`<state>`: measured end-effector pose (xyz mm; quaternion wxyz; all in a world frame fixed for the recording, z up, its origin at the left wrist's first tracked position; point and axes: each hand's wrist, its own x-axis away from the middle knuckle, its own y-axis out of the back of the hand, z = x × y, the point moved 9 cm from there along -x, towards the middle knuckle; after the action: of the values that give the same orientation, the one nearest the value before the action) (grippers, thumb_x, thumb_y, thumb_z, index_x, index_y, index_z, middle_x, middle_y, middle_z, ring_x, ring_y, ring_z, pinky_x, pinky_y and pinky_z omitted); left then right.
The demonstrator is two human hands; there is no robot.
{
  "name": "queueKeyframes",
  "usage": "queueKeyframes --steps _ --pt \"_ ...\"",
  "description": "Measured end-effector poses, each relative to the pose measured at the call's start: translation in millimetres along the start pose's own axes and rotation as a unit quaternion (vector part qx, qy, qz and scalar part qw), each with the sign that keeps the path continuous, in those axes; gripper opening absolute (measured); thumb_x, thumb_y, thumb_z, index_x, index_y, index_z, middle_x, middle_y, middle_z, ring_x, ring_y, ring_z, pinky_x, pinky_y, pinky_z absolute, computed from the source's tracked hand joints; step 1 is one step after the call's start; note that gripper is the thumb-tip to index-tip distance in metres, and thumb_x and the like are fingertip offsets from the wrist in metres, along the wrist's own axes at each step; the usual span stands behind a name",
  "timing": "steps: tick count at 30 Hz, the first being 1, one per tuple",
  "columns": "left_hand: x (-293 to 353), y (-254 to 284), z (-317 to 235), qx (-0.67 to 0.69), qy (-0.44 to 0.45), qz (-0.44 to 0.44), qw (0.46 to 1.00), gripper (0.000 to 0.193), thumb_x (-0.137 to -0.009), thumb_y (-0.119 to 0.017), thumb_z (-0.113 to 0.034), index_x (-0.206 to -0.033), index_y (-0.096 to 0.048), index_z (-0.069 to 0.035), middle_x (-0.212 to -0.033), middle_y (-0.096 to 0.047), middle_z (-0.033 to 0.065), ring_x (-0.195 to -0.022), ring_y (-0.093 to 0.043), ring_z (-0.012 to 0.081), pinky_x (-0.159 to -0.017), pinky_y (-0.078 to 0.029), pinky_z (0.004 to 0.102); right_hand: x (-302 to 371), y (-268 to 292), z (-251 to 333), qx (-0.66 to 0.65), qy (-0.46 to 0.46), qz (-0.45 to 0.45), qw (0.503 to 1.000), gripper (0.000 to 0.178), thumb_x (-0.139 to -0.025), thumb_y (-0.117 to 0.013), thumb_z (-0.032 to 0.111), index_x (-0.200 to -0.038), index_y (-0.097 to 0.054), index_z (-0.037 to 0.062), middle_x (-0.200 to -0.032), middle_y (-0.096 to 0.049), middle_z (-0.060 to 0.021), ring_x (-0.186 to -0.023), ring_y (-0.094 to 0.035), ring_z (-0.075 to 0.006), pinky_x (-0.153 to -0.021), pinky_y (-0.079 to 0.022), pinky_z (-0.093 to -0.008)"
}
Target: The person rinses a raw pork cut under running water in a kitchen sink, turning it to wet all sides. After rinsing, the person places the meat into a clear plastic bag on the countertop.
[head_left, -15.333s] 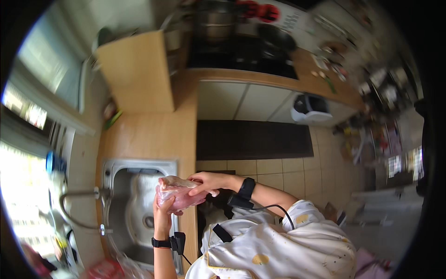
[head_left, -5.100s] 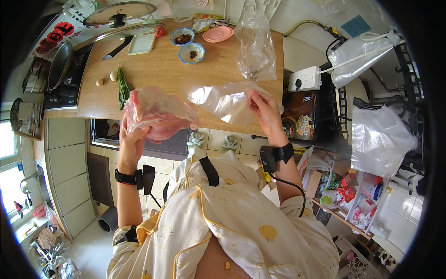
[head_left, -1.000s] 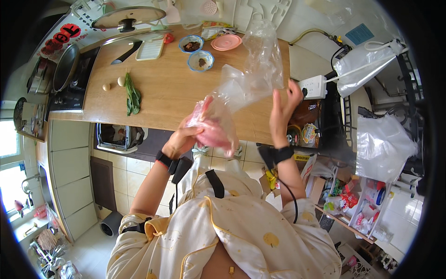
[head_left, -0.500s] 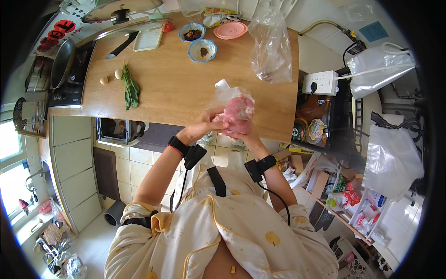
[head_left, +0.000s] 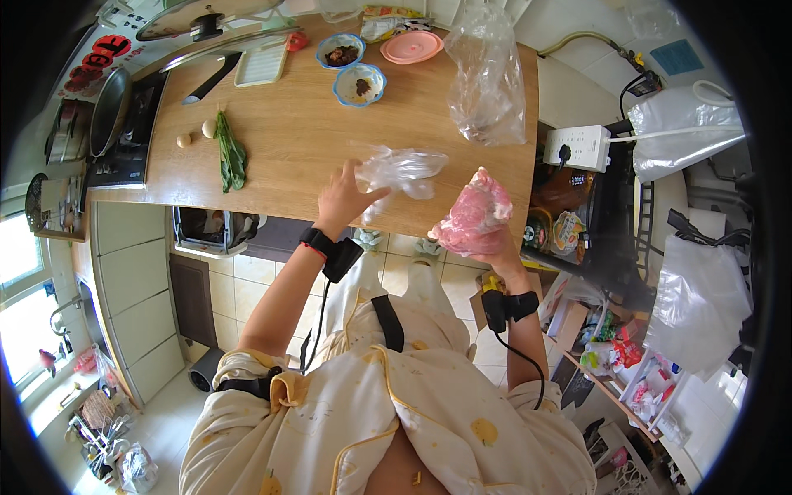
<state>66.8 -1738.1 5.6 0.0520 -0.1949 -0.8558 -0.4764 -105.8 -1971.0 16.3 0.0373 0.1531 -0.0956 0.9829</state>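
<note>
A pink slab of raw meat (head_left: 474, 216) with pale fat along its edges rests in my right hand (head_left: 502, 257), close to the table's front right. The meat hides most of that hand's fingers. My left hand (head_left: 340, 200) is open at the front edge, thumb and fingers spread apart. Right beside its fingertips a crumpled clear plastic bag (head_left: 406, 171) lies on the wooden table (head_left: 297, 157); whether they touch it, I cannot tell.
Leafy greens (head_left: 232, 157) and two small round pale items lie left. Behind are two blue-rimmed bowls (head_left: 360, 86), a pink lid (head_left: 412, 48), a larger clear bag (head_left: 487, 91) and a black-handled knife (head_left: 212, 79). A power strip (head_left: 577, 148) sits right of the table.
The meat has come out of the clear bag and moved right in my right hand. My left hand has moved left, away from the meat, and the bag now lies on the table.
</note>
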Motion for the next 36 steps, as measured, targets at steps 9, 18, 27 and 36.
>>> queueKeyframes --steps 9,18,27,36 --pt "-57.5 -27.9 20.7 -0.037 0.078 0.084 0.993 0.060 -0.078 -0.058 -0.060 -0.096 -0.067 -0.004 -0.081 -0.069 0.0126 -0.077 -0.067 0.0260 -0.068 -0.051 0.0367 -10.0 4.7 11.2 -0.023 0.044 0.004 0.999 0.096 -0.055 -0.085 0.010 -0.136 -0.032 0.0014 -0.129 -0.047 -0.0072 -0.118 -0.046 -0.0173 -0.103 -0.036 -0.0341" --pt "-21.0 -64.7 -54.9 0.222 -0.147 0.205 0.942 0.030 -0.068 -0.076 -0.031 -0.085 -0.069 -0.008 -0.085 -0.067 0.0115 -0.081 -0.064 0.0262 -0.074 -0.049 0.0327 -46.4 1.6 -24.6 -0.223 0.026 -0.029 0.974 0.077 -0.068 -0.071 0.004 -0.135 -0.034 0.0040 -0.127 -0.048 -0.0054 -0.116 -0.048 -0.0191 -0.098 -0.040 -0.0345" --pt "-9.2 -13.0 -27.9 0.580 0.085 0.126 0.800 0.016 -0.085 -0.064 -0.014 -0.075 -0.053 -0.008 -0.084 -0.059 -0.0004 -0.081 -0.058 0.0117 -0.077 -0.049 0.0292 -32.7 -4.1 21.7 -0.342 0.088 0.001 0.936 0.082 -0.069 -0.073 0.040 -0.135 -0.037 0.0076 -0.104 -0.055 -0.0121 -0.092 -0.055 -0.0225 -0.076 -0.046 -0.0328" --pt "-21.9 39.1 -21.1 0.769 0.083 -0.037 0.632 0.013 -0.090 -0.055 -0.006 -0.088 -0.045 -0.014 -0.091 -0.057 0.0008 -0.080 -0.054 0.0098 -0.073 -0.046 0.0251 -5.2 41.8 40.1 -0.256 0.105 -0.117 0.954 0.088 -0.071 -0.072 0.038 -0.142 -0.028 0.0101 -0.108 -0.051 -0.0122 -0.103 -0.051 -0.0243 -0.097 -0.038 -0.0397"
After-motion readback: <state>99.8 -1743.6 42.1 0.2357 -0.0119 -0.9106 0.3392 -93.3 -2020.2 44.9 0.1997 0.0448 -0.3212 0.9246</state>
